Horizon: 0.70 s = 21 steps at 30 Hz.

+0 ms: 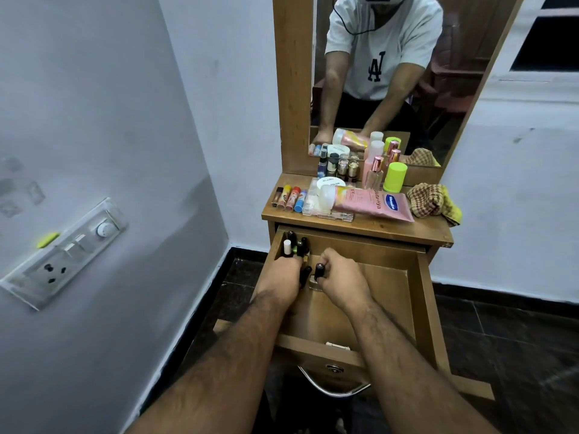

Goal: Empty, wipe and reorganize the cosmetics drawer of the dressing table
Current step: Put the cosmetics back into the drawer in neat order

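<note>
While the pulled-out wooden drawer (388, 296) of the dressing table stands open, both hands reach into its far left part. The left hand (283, 275) rests among a cluster of small dark-capped nail polish bottles (297, 245) standing upright in the far left corner; its fingers are hidden behind the knuckles, so I cannot tell how they lie. The right hand (343, 278) pinches a black-capped clear glass bottle (318, 275) just right of that cluster. On the wooden tabletop (391, 228) beyond the drawer lie a pink lotion tube (369, 202), a row of small colourful lip balm sticks (289, 198) at the far left, and a brown-and-yellow checked cloth (434, 202) at the right
</note>
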{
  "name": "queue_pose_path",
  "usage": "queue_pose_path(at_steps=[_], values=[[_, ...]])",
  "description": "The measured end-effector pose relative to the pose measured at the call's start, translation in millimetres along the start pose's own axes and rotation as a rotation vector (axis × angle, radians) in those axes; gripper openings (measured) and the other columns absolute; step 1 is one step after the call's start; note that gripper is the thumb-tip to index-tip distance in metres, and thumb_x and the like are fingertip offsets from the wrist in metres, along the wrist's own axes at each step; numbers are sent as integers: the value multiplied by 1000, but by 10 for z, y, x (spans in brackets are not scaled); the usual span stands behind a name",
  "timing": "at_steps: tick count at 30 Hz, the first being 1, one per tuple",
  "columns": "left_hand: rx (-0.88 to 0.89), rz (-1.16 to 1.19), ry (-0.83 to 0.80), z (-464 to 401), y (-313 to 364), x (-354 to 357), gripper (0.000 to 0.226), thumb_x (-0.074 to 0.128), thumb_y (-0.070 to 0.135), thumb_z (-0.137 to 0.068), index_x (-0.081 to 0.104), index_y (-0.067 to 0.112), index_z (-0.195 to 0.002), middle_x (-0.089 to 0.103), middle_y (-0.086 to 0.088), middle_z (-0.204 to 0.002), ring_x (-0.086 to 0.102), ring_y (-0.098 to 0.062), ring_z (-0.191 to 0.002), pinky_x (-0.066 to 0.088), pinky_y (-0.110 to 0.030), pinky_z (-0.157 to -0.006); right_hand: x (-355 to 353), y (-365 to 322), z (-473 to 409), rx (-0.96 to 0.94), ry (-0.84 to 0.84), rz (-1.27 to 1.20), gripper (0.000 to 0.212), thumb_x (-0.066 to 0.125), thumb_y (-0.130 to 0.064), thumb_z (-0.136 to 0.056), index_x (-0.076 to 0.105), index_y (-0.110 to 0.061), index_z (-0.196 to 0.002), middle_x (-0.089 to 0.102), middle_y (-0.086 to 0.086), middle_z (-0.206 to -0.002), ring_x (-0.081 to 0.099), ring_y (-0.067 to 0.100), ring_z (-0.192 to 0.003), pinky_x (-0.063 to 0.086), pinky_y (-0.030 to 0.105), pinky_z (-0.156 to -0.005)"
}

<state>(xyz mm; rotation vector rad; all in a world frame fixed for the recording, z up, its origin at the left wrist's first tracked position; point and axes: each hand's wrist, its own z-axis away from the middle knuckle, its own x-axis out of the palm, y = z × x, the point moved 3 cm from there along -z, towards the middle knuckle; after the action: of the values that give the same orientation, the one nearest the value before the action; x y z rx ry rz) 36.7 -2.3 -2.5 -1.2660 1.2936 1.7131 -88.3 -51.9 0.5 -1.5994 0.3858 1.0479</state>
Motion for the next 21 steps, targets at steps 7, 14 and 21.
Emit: queue_pose_path(at_steps=[7,14,21], values=[[-59,-3,-21,12,27,10,28,50,4,-93,62,14,-116,69,-10,-105,65,-27,-95,53,-37,-81,58,93,-21,16,-38,-63,25,71,-7,-77,55,-25,-75,65,-6,-80,62,16,-76,54,34,-68],[-73,51,-56,15,-6,-69,33,61,6,-87,64,11,-120,67,-12,-105,65,-28,-96,55,-38,-87,91,146,-70,38,-50,-41,29,74,-3,-74,55,-23,-63,64,-1,-75,59,18,-72,44,25,-59],[-339,315,-37,84,-134,-119,8,72,19,-86,72,16,-94,71,-4,-91,69,-20,-85,58,-33,-80,186,73,-126,71,-82,-90,27,79,-3,-75,63,-20,-63,66,-3,-71,62,15,-66,53,26,-62]])
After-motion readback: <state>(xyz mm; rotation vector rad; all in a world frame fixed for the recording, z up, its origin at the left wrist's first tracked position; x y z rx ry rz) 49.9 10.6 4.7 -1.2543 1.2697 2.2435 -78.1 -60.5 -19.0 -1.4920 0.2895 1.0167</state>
